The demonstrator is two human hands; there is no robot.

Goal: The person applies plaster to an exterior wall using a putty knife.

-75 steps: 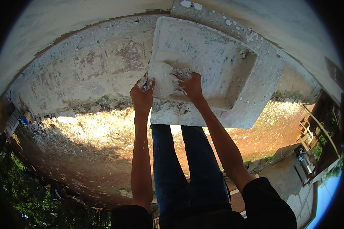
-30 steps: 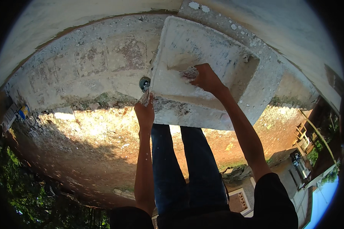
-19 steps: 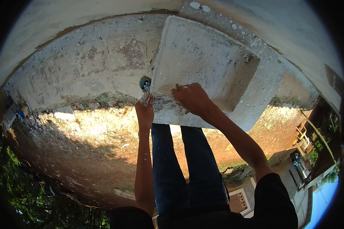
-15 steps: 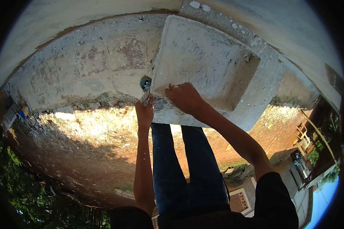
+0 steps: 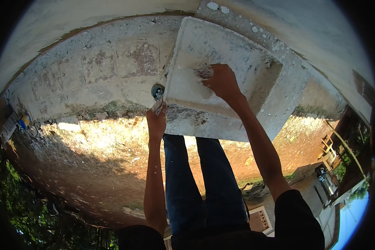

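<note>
A pale, stained wash basin (image 5: 233,54) with a shallow recessed floor lies tilted in front of me. Over its floor, my right hand (image 5: 224,83) is closed round a crumpled, greyish scrubbing pad or rag (image 5: 204,71) and presses it to the surface. A wet, darker patch (image 5: 189,61) spreads around the pad. My left hand (image 5: 156,121) stays at the basin's left near corner, its fingers closed on a narrow, grey, stained piece (image 5: 158,105) whose kind I cannot make out. Just beyond that piece sits a small, round, dark cup or opening (image 5: 157,90).
The basin rests on a worn concrete ledge (image 5: 100,62) along a plastered wall (image 5: 112,10). Sunlit earth (image 5: 108,137) lies below the ledge. A blue-and-yellow packet (image 5: 24,121) is at the far left; a wooden frame (image 5: 329,146) stands at the right.
My right hand has moved from the basin's near left edge up and to the right onto its floor, and a wet patch now shows there. My left hand has hardly moved.
</note>
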